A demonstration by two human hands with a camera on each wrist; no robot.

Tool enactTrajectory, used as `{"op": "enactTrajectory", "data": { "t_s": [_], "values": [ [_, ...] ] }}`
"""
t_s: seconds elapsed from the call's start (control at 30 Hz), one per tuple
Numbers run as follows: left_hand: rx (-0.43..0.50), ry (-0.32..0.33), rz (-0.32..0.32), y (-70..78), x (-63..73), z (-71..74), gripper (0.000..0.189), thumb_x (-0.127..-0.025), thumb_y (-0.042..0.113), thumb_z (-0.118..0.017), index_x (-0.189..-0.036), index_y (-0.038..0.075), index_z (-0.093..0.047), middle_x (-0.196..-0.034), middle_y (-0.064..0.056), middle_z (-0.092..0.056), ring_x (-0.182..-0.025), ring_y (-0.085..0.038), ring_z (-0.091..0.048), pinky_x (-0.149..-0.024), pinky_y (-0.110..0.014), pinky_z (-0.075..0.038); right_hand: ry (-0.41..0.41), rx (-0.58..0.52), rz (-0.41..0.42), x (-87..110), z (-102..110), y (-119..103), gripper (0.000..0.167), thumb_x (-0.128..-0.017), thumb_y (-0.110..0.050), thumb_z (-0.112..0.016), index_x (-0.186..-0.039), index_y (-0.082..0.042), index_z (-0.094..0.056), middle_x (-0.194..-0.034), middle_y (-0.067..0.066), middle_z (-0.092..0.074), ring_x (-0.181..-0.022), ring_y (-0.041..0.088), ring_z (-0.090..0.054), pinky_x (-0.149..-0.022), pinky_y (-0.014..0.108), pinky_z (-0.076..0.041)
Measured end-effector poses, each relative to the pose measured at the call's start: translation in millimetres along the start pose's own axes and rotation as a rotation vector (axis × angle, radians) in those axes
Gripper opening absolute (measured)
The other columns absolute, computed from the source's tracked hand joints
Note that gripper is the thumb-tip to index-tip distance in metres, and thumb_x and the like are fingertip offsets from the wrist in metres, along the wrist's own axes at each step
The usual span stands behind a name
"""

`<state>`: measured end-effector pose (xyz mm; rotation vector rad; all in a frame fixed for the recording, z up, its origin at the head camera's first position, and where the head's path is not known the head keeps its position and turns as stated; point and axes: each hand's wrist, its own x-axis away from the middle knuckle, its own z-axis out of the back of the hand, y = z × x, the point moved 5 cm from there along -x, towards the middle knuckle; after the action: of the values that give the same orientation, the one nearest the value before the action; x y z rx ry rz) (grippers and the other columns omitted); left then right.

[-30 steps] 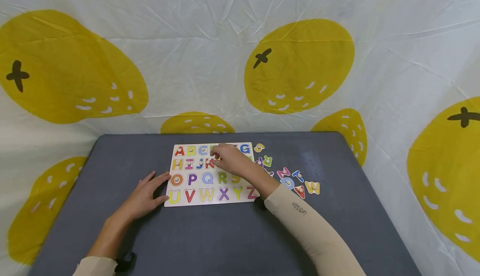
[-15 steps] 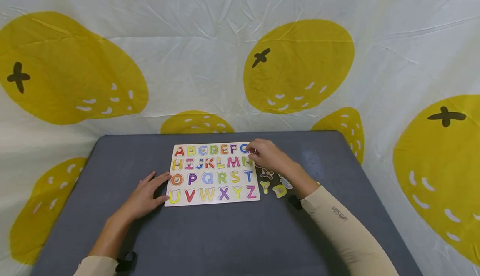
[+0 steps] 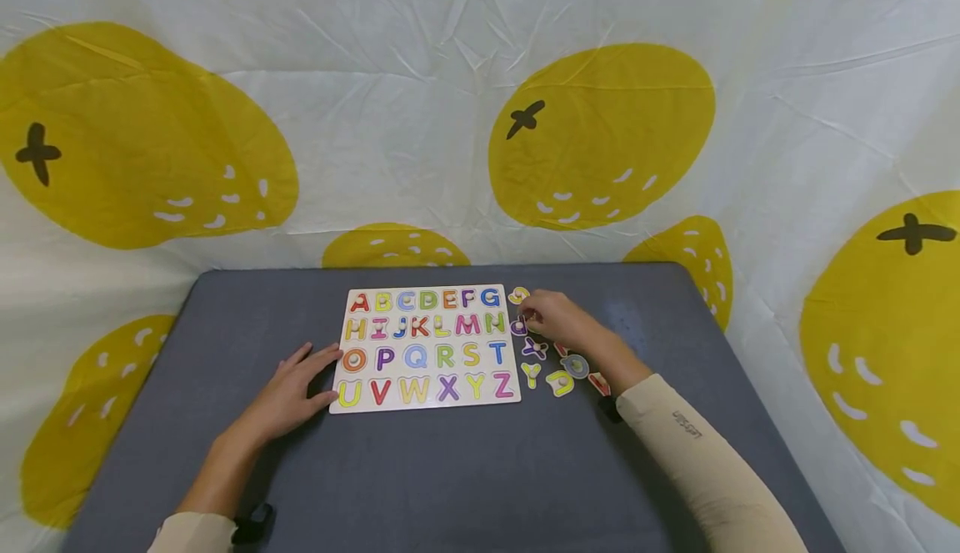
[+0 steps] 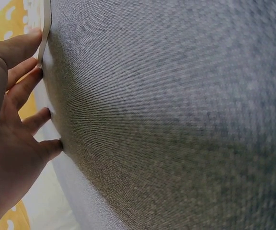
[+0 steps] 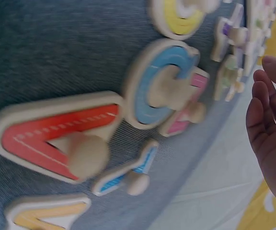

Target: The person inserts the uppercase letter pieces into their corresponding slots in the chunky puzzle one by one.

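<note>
1. One white rectangular letter board (image 3: 435,374) on one grey table (image 3: 420,478); left hand (image 3: 292,390), fingers extended, touches its edge.
2. At least eight colourful knobbed wooden letters (image 3: 535,349) beside it; right hand (image 3: 558,318) there, grip unclear.

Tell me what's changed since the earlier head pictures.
The right hand moved rightward, off the letter board and over to the loose letter pieces beside it, uncovering what it had hidden there. Whether it took hold of or let go of a piece, I cannot tell. The letter board stayed in place, with the left hand touching its left edge as before.
</note>
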<state>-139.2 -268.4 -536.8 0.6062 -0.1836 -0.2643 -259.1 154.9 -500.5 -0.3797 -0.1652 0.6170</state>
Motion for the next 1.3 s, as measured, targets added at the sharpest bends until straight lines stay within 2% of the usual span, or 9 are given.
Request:
{"op": "enactTrajectory", "data": {
  "t_s": [0.23,0.4,1.0,1.13,1.3],
  "values": [
    [0.004,0.000,0.003,0.8,-0.1,0.3,0.068,-0.091,0.018,-0.079,-0.152,0.006,-0.050,-0.160,-0.020,-0.045,-0.150,-0.056,-0.022,-0.111,-0.084,-0.013,-0.011,0.025,0.060,-5.8,-17,5,0.012,-0.095,-0.007,-0.072,-0.106,-0.009,-0.077,-0.104,0.004,-0.071,-0.092,0.017,-0.064,-0.081,0.035,-0.057],
    [0.006,-0.003,0.001,0.2,0.4,-1.2,0.068,-0.091,0.018,-0.079,-0.152,0.007,-0.050,-0.160,-0.019,-0.045,-0.151,-0.056,-0.022,-0.111,-0.084,-0.013,-0.031,0.058,0.069,-7.4,-23,4,0.012,-0.097,-0.006,-0.071,-0.106,-0.010,-0.078,-0.101,0.004,-0.069,-0.089,0.015,-0.064,-0.077,0.032,-0.056],
    [0.023,-0.001,0.001,0.8,0.1,0.9,0.068,-0.091,0.016,-0.078,-0.152,0.006,-0.050,-0.160,-0.021,-0.044,-0.150,-0.057,-0.021,-0.111,-0.084,-0.012,-0.031,0.107,0.083,-9.5,-9,-8,0.009,-0.095,-0.007,-0.073,-0.104,-0.009,-0.076,-0.101,0.005,-0.069,-0.087,0.016,-0.062,-0.078,0.033,-0.056],
    [0.023,0.003,0.001,0.3,0.3,-0.2,0.068,-0.091,0.015,-0.078,-0.152,0.005,-0.050,-0.160,-0.022,-0.044,-0.150,-0.057,-0.021,-0.111,-0.084,-0.012,-0.027,0.108,0.111,-10.9,-8,-17,0.003,-0.098,-0.010,-0.071,-0.098,-0.009,-0.073,-0.094,0.004,-0.066,-0.079,0.013,-0.056,-0.072,0.031,-0.051],
    [0.010,0.011,-0.005,-1.3,-0.2,-2.1,0.068,-0.091,0.016,-0.078,-0.152,0.006,-0.050,-0.160,-0.021,-0.044,-0.150,-0.057,-0.022,-0.111,-0.084,-0.013,-0.038,0.107,0.105,-14.3,-12,-26,0.006,-0.098,-0.015,-0.071,-0.092,-0.013,-0.071,-0.087,0.000,-0.063,-0.074,0.011,-0.050,-0.069,0.027,-0.045]
  ]
}}
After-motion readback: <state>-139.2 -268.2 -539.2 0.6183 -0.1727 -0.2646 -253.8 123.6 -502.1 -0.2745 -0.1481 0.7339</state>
